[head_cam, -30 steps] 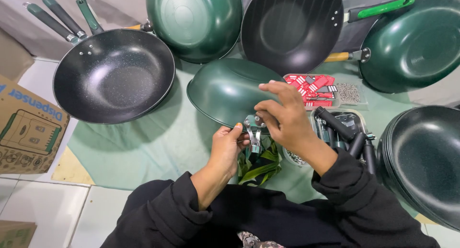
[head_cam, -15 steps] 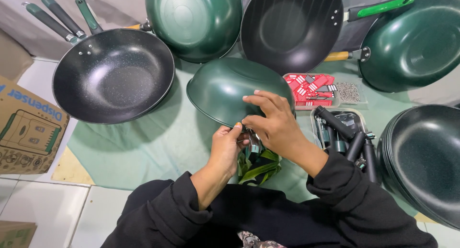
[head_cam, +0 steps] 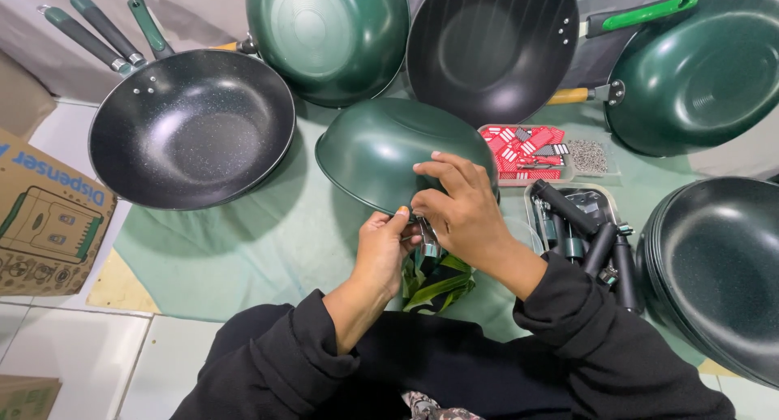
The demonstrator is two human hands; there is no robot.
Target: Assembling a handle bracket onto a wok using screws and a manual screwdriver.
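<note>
Both hands point(head_cam: 430, 225) cover green wok point(head_cam: 389, 148) rim; fitting between fingers unclear.

A large black speckled non-stick wok point(head_cam: 191, 128) lies at the green cloth's point(head_cam: 268, 241) left edge; a printed cardboard box point(head_cam: 45, 221) stands on the tiled floor point(head_cam: 73, 351) beside it.

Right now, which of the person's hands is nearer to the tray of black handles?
Right. The right hand rests on the upturned green pan, just beside the tray of black handles; the left hand is farther away.

wok point(head_cam: 389, 148) between pans, handles tray point(head_cam: 580, 225) right
</note>
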